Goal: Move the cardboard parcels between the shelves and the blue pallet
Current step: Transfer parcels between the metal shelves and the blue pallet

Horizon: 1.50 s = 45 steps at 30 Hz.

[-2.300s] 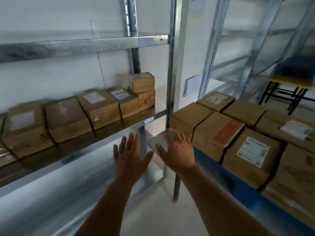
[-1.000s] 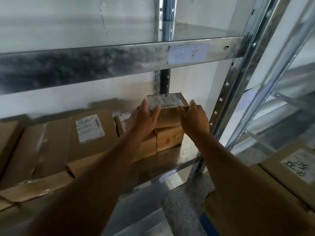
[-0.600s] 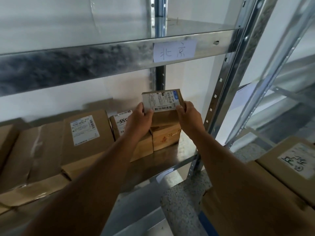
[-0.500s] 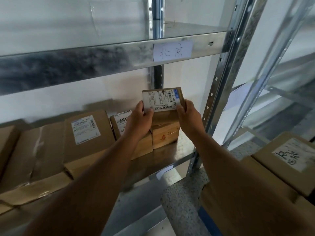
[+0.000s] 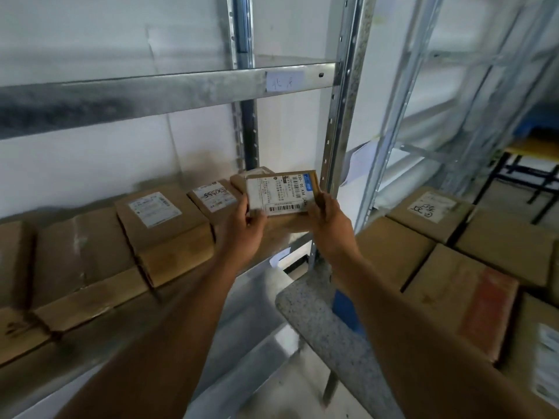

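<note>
Above the shelf (image 5: 273, 252) of parcels, both hands (image 5: 287, 225) clamp a small labelled parcel (image 5: 282, 193).

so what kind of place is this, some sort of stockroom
Most likely a parcel sorting or storage room. Bare metal shelving holds a row of labelled cardboard parcels, more sit on a blue pallet, and both hands hold a small parcel with a barcode shipping label.

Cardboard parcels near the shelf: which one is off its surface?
The small brown cardboard parcel with the barcode label, gripped between the left hand and right hand; the others rest on shelf or pallet.
</note>
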Each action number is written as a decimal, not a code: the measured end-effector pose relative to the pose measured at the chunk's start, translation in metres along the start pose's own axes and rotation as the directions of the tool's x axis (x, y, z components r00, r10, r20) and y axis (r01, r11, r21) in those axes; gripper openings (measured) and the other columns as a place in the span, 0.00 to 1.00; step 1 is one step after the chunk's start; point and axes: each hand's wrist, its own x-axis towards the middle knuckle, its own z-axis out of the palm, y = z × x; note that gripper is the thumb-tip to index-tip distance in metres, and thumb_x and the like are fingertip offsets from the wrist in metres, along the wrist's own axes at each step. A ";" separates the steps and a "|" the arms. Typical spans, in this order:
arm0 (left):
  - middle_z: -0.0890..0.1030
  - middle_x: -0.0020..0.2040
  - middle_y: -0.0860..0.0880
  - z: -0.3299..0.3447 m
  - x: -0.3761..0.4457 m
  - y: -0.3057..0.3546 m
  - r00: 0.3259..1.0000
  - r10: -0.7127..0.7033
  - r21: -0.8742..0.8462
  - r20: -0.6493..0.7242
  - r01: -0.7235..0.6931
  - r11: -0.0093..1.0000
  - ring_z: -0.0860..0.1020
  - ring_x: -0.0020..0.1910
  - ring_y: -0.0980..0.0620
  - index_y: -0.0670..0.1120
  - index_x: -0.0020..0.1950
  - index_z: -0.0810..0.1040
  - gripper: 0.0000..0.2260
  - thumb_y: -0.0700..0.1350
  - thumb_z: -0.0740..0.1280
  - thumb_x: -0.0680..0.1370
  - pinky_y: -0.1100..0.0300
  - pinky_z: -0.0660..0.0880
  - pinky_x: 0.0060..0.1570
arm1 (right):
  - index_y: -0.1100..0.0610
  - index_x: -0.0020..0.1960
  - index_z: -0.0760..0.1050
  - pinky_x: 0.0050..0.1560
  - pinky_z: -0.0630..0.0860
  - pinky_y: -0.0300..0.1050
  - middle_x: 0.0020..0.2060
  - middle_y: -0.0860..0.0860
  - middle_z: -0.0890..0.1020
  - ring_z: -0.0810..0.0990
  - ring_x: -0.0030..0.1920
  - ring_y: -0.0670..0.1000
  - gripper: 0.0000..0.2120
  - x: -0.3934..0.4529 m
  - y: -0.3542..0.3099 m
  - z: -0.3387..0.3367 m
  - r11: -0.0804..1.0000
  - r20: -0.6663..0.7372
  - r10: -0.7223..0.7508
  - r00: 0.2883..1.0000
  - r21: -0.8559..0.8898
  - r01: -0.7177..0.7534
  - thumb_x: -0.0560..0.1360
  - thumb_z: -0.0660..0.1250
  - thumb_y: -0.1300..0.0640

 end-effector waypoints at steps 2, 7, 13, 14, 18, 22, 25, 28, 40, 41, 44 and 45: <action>0.74 0.67 0.48 -0.003 -0.025 0.003 0.999 -0.003 -0.033 0.042 0.004 0.999 0.73 0.62 0.52 0.51 0.72 0.63 0.19 0.50 0.57 0.81 0.64 0.73 0.49 | 0.51 0.64 0.67 0.51 0.79 0.51 0.52 0.47 0.77 0.79 0.52 0.51 0.15 -0.030 -0.004 -0.006 1.000 -0.035 0.024 0.999 0.004 -0.024 0.81 0.54 0.46; 0.74 0.67 0.50 -0.007 -0.093 0.007 0.992 0.048 -0.021 0.115 -0.046 0.999 0.72 0.61 0.57 0.52 0.73 0.63 0.20 0.52 0.57 0.81 0.77 0.70 0.40 | 0.50 0.60 0.69 0.43 0.77 0.45 0.49 0.46 0.78 0.79 0.48 0.49 0.11 -0.105 0.000 -0.020 0.995 -0.135 0.073 0.988 -0.056 -0.081 0.81 0.55 0.48; 0.71 0.69 0.50 0.013 -0.145 0.023 0.971 0.070 -0.017 0.227 -0.067 0.998 0.71 0.66 0.52 0.53 0.74 0.62 0.20 0.52 0.56 0.81 0.61 0.69 0.59 | 0.50 0.58 0.70 0.29 0.68 0.27 0.42 0.41 0.75 0.73 0.37 0.35 0.08 -0.176 0.005 -0.055 0.973 -0.265 0.116 0.957 -0.165 -0.164 0.82 0.56 0.51; 0.71 0.69 0.50 0.018 -0.152 0.027 0.967 0.079 -0.024 0.242 -0.075 0.997 0.72 0.65 0.51 0.52 0.74 0.62 0.20 0.53 0.56 0.81 0.62 0.69 0.56 | 0.51 0.59 0.70 0.30 0.68 0.28 0.43 0.41 0.75 0.73 0.37 0.36 0.09 -0.185 0.004 -0.063 0.969 -0.287 0.117 0.951 -0.175 -0.172 0.82 0.56 0.51; 0.71 0.68 0.47 0.038 -0.174 0.044 0.949 0.120 -0.036 0.292 -0.115 0.993 0.72 0.64 0.50 0.52 0.73 0.63 0.21 0.55 0.57 0.80 0.55 0.73 0.60 | 0.52 0.62 0.71 0.40 0.73 0.41 0.46 0.44 0.76 0.75 0.43 0.44 0.12 -0.216 0.003 -0.095 0.955 -0.371 0.153 0.916 -0.182 -0.233 0.81 0.57 0.51; 0.73 0.66 0.48 0.061 -0.198 0.065 0.926 0.184 -0.059 0.329 -0.174 0.983 0.73 0.58 0.56 0.52 0.74 0.62 0.22 0.55 0.56 0.80 0.71 0.72 0.44 | 0.51 0.62 0.70 0.33 0.68 0.33 0.46 0.44 0.77 0.75 0.39 0.39 0.13 -0.246 0.009 -0.128 0.943 -0.429 0.142 0.892 -0.215 -0.253 0.81 0.56 0.48; 0.72 0.66 0.47 0.083 -0.223 0.088 0.899 0.206 -0.102 0.386 -0.180 0.978 0.73 0.60 0.54 0.52 0.75 0.60 0.23 0.55 0.56 0.80 0.65 0.74 0.49 | 0.52 0.61 0.70 0.39 0.77 0.44 0.48 0.48 0.80 0.79 0.43 0.47 0.12 -0.273 0.014 -0.160 0.937 -0.468 0.153 0.870 -0.211 -0.278 0.81 0.56 0.49; 0.71 0.66 0.47 0.113 -0.253 0.118 0.866 0.218 -0.143 0.450 -0.171 0.975 0.73 0.61 0.53 0.54 0.75 0.59 0.23 0.55 0.57 0.80 0.57 0.74 0.56 | 0.51 0.60 0.70 0.36 0.73 0.38 0.47 0.46 0.79 0.77 0.41 0.42 0.10 -0.306 0.024 -0.202 0.928 -0.522 0.173 0.835 -0.197 -0.316 0.81 0.56 0.49; 0.76 0.62 0.51 0.260 -0.399 0.267 0.669 0.406 -0.278 0.622 -0.295 0.914 0.74 0.57 0.55 0.52 0.70 0.67 0.19 0.53 0.58 0.80 0.56 0.74 0.55 | 0.52 0.61 0.72 0.48 0.78 0.55 0.51 0.50 0.80 0.79 0.50 0.52 0.14 -0.449 0.077 -0.403 0.870 -0.783 0.182 0.594 -0.153 -0.469 0.79 0.58 0.47; 0.76 0.62 0.53 0.273 -0.411 0.276 0.655 0.417 -0.269 0.630 -0.320 0.909 0.74 0.55 0.58 0.53 0.70 0.66 0.19 0.54 0.58 0.80 0.64 0.73 0.50 | 0.51 0.61 0.72 0.49 0.77 0.54 0.52 0.50 0.80 0.79 0.51 0.52 0.14 -0.460 0.083 -0.418 0.865 -0.799 0.184 0.572 -0.144 -0.480 0.79 0.58 0.47; 0.76 0.63 0.53 0.307 -0.440 0.302 0.618 0.424 -0.247 0.662 -0.354 0.902 0.72 0.49 0.61 0.51 0.74 0.61 0.23 0.54 0.59 0.80 0.77 0.64 0.35 | 0.51 0.61 0.72 0.49 0.76 0.50 0.52 0.50 0.80 0.78 0.51 0.50 0.13 -0.491 0.101 -0.457 0.859 -0.819 0.184 0.543 -0.135 -0.494 0.79 0.58 0.48; 0.76 0.63 0.52 0.318 -0.447 0.309 0.602 0.416 -0.235 0.682 -0.359 0.903 0.73 0.47 0.60 0.51 0.74 0.60 0.24 0.54 0.59 0.80 0.77 0.65 0.33 | 0.51 0.62 0.72 0.48 0.76 0.49 0.52 0.50 0.80 0.78 0.51 0.50 0.14 -0.499 0.107 -0.468 0.856 -0.824 0.193 0.533 -0.124 -0.502 0.79 0.58 0.48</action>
